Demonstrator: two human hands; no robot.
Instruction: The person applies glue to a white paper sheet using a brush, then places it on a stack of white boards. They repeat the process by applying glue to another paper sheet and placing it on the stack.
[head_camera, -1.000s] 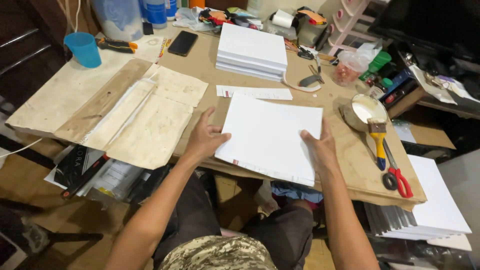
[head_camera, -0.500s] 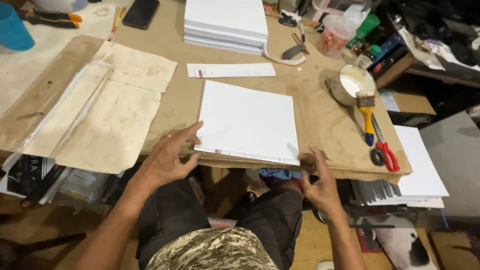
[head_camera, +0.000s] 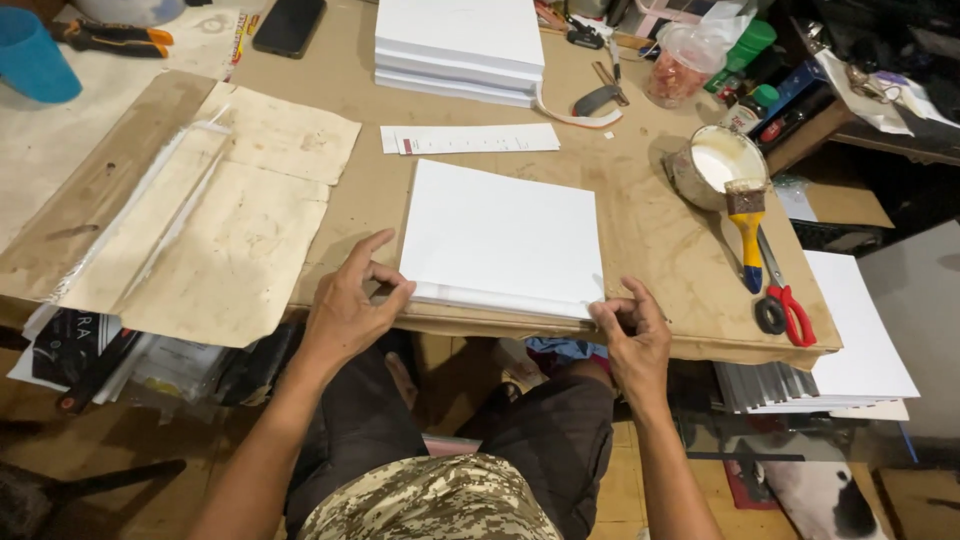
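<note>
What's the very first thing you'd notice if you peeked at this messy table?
The bright white stack of paper in the middle of the brown table stands out most, with the left hand and right hand pinching its near corners at the table's edge. A taller white paper pile sits behind it. To the right, a yellow-handled brush rests on a small pot of white glue, beside red-handled scissors.

Person seen from above: bare forearms, no sleeves reaching the wrists, no watch, rings or gloves on the left hand (head_camera: 348, 312) or the right hand (head_camera: 632, 335). Torso in a camouflage-print shirt (head_camera: 432, 500), green, tan and brown blotches. Legs in dark brown-black shorts (head_camera: 545, 440), loose fabric, creased at the thighs.
</note>
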